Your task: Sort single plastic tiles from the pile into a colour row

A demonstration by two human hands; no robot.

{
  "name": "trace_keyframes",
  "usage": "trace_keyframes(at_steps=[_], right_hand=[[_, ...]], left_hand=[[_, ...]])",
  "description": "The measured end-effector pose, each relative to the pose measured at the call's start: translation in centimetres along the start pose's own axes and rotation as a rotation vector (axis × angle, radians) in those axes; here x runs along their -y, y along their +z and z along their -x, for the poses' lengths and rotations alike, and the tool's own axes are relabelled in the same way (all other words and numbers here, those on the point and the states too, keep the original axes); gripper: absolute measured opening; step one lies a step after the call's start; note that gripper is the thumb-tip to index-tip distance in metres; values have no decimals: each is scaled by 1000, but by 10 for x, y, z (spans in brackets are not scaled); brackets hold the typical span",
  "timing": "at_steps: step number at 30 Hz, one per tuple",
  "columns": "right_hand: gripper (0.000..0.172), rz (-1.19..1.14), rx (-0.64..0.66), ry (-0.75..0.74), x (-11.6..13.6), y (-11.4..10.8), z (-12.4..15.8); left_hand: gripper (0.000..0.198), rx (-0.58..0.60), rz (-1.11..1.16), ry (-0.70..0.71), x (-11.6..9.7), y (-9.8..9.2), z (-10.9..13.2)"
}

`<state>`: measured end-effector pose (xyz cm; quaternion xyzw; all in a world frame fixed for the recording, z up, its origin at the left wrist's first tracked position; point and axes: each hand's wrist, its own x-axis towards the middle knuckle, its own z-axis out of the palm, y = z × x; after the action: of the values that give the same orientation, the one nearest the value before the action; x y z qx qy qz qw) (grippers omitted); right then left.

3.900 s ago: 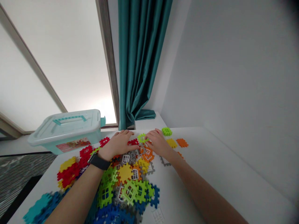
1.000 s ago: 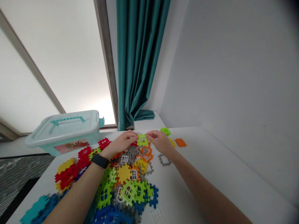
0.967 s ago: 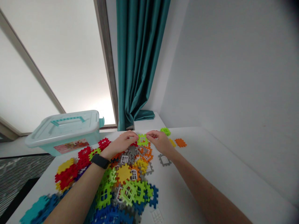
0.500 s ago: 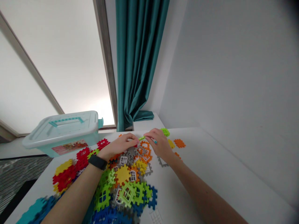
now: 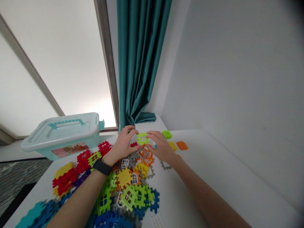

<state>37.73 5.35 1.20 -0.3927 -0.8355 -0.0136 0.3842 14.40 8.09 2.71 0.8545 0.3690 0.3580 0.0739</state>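
Between my two hands is a lime-green interlocking building tile (image 5: 142, 138) with notched edges, its flat face turned toward me. My left hand (image 5: 124, 142), with a black band on the wrist, grips its left side between thumb and fingers. From the other side, the thumb and fingers of my right hand (image 5: 161, 145) are closed on its right edge. Below them lie orange tiles (image 5: 147, 155) with window inserts and a yellow tile (image 5: 125, 178). A red tile (image 5: 134, 144) shows by my left thumb.
Piles of red tiles (image 5: 65, 180), lime-green tiles (image 5: 129, 197) and blue tiles (image 5: 111, 220) cover the table's left and front. A lidded pale-teal box (image 5: 71, 134) stands at the back left. An orange tile (image 5: 182, 145) lies right of my hands, near the wall (image 5: 225, 95).
The lime-green tile, seen edge-on before, has been tilted up so its face shows. My left hand has risen slightly, its fingers now spread around the tile's left side.
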Motion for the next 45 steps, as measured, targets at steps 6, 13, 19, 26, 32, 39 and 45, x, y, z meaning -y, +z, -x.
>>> trace_keyframes(at_steps=[6, 13, 19, 26, 32, 39, 45], right_hand=[[20, 41, -67, -25, 2, -2, 0], [22, 91, -105, -47, 7, -2, 1], [21, 142, -91, -31, 4, -1, 1], [20, 101, -5, 73, -30, -14, 6], [18, 122, 27, 220, -93, -36, 24], [21, 150, 71, 342, -135, -49, 36], [29, 163, 120, 372, -150, -48, 39]], left_hand=[[45, -30, 7, 23, -1, -1, -1], [46, -29, -29, 40, -3, -1, -2], [43, 22, -109, -20, -15, 4, -2], [37, 132, -176, -86, -23, 8, 0], [33, 244, -203, -63, -24, 8, 1], [33, 252, -232, -49, -21, 10, 1], [30, 236, -225, -21, -21, 10, -1]])
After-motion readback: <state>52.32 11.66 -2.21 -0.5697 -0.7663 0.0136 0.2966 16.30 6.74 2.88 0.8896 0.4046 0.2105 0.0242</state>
